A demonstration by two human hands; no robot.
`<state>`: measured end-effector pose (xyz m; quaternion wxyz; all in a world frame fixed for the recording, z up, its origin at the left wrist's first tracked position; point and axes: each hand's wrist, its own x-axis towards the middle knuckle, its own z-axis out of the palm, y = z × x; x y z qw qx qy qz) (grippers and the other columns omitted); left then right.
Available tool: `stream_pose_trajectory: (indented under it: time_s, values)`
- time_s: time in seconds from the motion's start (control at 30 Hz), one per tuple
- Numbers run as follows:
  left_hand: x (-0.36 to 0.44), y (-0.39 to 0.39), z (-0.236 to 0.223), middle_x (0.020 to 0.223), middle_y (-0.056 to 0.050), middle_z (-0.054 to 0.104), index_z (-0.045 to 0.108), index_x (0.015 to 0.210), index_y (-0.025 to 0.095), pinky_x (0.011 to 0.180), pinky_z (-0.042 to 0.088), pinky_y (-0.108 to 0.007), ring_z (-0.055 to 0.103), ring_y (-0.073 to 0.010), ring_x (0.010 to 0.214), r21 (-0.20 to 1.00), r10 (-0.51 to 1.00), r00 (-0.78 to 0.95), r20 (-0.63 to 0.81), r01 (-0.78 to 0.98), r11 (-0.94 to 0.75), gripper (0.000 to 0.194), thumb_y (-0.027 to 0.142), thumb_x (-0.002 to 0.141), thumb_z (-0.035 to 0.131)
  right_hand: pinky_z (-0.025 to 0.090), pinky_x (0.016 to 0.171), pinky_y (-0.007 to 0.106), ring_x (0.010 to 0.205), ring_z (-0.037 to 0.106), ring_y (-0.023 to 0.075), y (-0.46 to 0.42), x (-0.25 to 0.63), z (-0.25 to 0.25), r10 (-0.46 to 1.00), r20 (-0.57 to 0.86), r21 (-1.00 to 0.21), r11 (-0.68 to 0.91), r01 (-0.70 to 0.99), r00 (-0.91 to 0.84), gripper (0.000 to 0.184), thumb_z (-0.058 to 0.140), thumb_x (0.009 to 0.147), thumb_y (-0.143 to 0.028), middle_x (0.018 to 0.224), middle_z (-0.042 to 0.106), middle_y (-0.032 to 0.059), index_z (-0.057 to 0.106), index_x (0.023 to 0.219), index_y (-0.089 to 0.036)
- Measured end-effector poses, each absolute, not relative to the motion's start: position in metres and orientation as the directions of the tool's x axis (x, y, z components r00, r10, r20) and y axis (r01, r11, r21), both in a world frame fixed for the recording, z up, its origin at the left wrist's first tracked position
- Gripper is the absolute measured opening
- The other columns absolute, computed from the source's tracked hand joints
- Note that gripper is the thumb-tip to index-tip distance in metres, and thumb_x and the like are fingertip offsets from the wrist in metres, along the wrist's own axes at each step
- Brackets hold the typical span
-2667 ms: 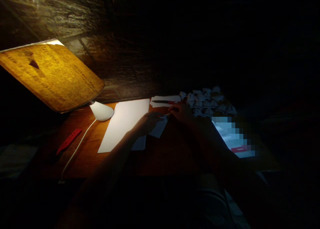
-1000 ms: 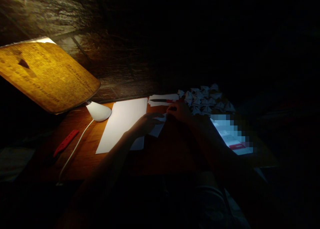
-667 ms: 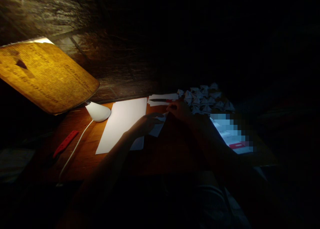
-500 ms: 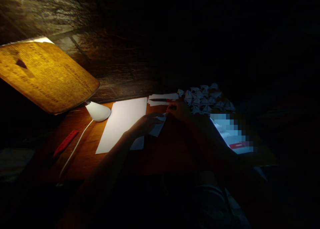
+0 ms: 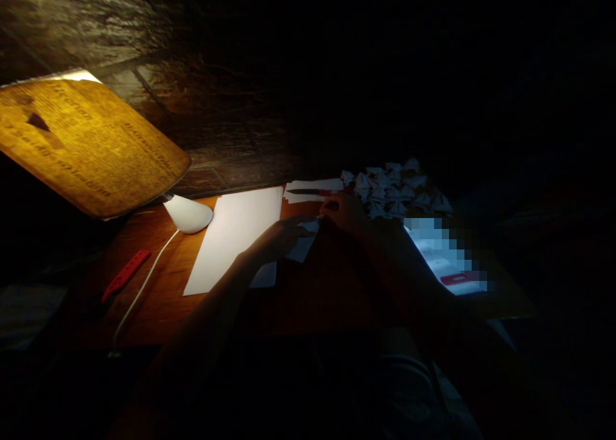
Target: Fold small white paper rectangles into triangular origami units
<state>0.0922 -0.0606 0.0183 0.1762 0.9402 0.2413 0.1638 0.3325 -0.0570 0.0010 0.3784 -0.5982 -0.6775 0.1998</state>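
Note:
In dim lamp light, my left hand presses down on a small white paper strip lying on the wooden table. My right hand pinches the far end of the same strip, fingers closed on it. A larger white sheet lies just left of my left hand. Behind my right hand is a pile of several small folded white paper pieces.
A white lamp base with a cord and a yellow-lit printed shade stands at the left. A red strip-like tool lies near the left edge. More cut paper with a red-handled tool lies behind. A lit screen sits right.
Both hands have stayed on the paper strip, with only small finger shifts at its far end. The view has drifted slightly.

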Motion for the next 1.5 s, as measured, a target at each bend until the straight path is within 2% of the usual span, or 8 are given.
stream_pose_trajectory:
  time_s: [0.2,0.67,0.87,1.1,1.27,1.37,1.5]
  values:
    - [0.093,-0.061,0.019,0.154,-0.008,0.061,0.079,0.118,0.021,0.112,0.058,-0.046,0.065,-0.0262,0.134,0.406,0.517,0.828,0.214,0.406,-0.819,0.057,-0.004,0.08,0.046,0.043,0.067,0.027,0.072,0.063,0.0157,-0.057,0.333,0.001,0.963,0.268,-0.727,0.212,0.653,-0.014,0.003,0.078,0.078,-0.015,0.082,0.077,0.0039,0.079,0.079,-0.018]
    - [0.096,-0.062,0.018,0.155,-0.007,0.06,0.077,0.116,0.02,0.113,0.057,-0.04,0.064,-0.0231,0.135,0.384,0.502,0.836,0.223,0.398,-0.833,0.057,-0.007,0.078,0.044,0.045,0.07,0.028,0.074,0.065,0.0167,-0.056,0.33,-0.001,0.962,0.272,-0.73,0.183,0.659,0.034,0.005,0.078,0.08,-0.013,0.082,0.077,0.0045,0.079,0.078,-0.018]
    - [0.097,-0.06,0.014,0.157,-0.006,0.059,0.074,0.114,0.02,0.119,0.052,-0.048,0.057,-0.0243,0.142,0.322,0.468,0.858,0.213,0.391,-0.862,0.054,-0.006,0.076,0.045,0.045,0.071,0.029,0.075,0.065,0.0173,-0.059,0.329,0.004,0.967,0.252,-0.725,0.168,0.667,0.031,0.003,0.079,0.081,-0.015,0.083,0.077,0.0059,0.08,0.078,-0.017]
    - [0.094,-0.055,0.005,0.153,-0.009,0.061,0.071,0.127,0.021,0.117,0.054,-0.053,0.057,-0.0257,0.139,0.406,0.492,0.843,0.216,0.381,-0.831,0.058,-0.003,0.081,0.046,0.047,0.075,0.029,0.08,0.067,0.019,-0.058,0.329,0.004,0.968,0.248,-0.701,0.154,0.697,0.035,0.007,0.075,0.084,-0.018,0.086,0.078,0.0062,0.081,0.083,-0.018]
    - [0.095,-0.057,0.003,0.152,-0.008,0.062,0.071,0.129,0.022,0.117,0.053,-0.058,0.057,-0.0268,0.14,0.412,0.509,0.835,0.208,0.397,-0.82,0.06,-0.003,0.081,0.044,0.046,0.077,0.029,0.082,0.068,0.0186,-0.058,0.328,0.005,0.967,0.25,-0.683,0.138,0.718,0.053,0.013,0.07,0.091,-0.021,0.088,0.078,0.0075,0.08,0.086,-0.016]
    - [0.097,-0.058,0.003,0.147,-0.007,0.065,0.07,0.13,0.023,0.116,0.054,-0.058,0.057,-0.0265,0.139,0.407,0.505,0.837,0.212,0.394,-0.824,0.063,-0.005,0.081,0.042,0.045,0.073,0.027,0.08,0.068,0.0176,-0.059,0.327,0.005,0.972,0.228,-0.71,0.133,0.692,0.048,0.007,0.075,0.087,-0.02,0.088,0.078,0.0065,0.08,0.084,-0.016]
    - [0.097,-0.057,0.003,0.148,-0.008,0.063,0.066,0.137,0.022,0.116,0.055,-0.051,0.057,-0.023,0.137,0.385,0.502,0.838,0.214,0.4,-0.832,0.068,-0.006,0.081,0.039,0.044,0.071,0.027,0.076,0.066,0.0159,-0.061,0.328,0.005,0.974,0.225,-0.725,0.145,0.673,0.033,0.006,0.081,0.081,-0.02,0.087,0.078,0.0062,0.079,0.084,-0.015]
